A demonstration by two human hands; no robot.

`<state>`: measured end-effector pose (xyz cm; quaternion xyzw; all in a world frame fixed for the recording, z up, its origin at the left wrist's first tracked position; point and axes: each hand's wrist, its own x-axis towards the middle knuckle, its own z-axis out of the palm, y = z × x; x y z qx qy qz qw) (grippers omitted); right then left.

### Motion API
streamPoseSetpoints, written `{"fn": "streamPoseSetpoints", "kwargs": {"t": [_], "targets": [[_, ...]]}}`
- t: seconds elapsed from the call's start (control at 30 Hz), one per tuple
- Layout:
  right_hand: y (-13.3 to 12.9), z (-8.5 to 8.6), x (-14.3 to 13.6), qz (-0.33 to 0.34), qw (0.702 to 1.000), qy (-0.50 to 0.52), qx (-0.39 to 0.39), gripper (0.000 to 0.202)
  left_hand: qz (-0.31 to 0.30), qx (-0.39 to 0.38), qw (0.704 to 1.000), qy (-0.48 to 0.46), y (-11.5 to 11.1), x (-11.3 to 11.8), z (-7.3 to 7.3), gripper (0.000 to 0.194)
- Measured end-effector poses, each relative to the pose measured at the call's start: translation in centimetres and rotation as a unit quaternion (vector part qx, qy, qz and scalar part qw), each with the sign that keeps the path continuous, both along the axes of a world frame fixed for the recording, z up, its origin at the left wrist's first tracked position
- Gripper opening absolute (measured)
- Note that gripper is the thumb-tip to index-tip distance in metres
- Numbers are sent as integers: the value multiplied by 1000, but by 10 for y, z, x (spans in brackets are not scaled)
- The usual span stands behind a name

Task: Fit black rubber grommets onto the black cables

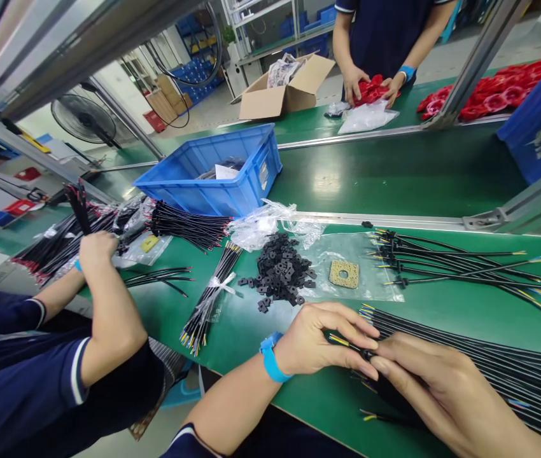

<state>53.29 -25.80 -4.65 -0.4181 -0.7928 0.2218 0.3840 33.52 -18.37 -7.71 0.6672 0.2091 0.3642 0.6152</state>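
Black insulated cable with yellow wire tips (347,344) sits pinched between both hands just above the green counter (251,331): the left hand (318,340) clenches its grip on it, the right hand (423,375) grasps the same cable, beside a pile of small black rubber grommets (280,270).

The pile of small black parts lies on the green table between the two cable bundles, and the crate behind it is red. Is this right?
Not quite. The head view shows that the crate behind the pile of small black parts is blue, not red. The rest holds: the pile lies on the green table between the cable bundles.
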Motion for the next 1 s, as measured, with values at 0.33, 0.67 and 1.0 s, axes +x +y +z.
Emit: {"fn": "streamPoseSetpoints", "kwargs": {"t": [0.33, 0.67, 1.0], "targets": [[0, -1, 8, -40, 994, -49, 87, 19, -7, 28, 1000, -13, 9, -3, -4, 53], [24, -7, 80, -157, 945, -245, 149, 28, 404, -61, 910, -66, 48, -43, 5, 38], [87, -72, 136, -155, 943, -283, 79, 54, 281, 48, 947, 147, 44, -43, 8, 21]]}}
